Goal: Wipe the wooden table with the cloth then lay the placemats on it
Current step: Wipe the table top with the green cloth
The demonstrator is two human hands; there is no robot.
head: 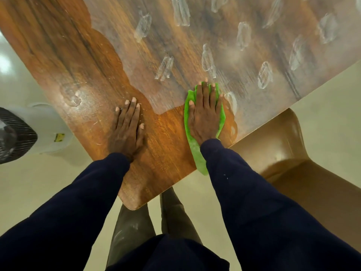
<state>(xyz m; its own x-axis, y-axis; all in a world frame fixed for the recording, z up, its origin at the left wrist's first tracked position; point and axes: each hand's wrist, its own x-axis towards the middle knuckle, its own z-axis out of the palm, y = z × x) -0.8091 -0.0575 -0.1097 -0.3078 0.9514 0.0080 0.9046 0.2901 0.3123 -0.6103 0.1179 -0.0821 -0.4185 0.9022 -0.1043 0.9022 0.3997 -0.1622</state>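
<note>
Right hand (206, 112) presses green cloth (192, 143) flat; left hand (128, 128) seemingly flat on table (64, 55).

Table (166, 137): brown wood grain, glossy where wiped; 12–2 o'clock part dulled by whitish smeared film. Cloth (195, 147): bright green, ribbed, soft weave. Chair (283, 145) at 4 o'clock: smooth brown plastic, sheen.
</note>
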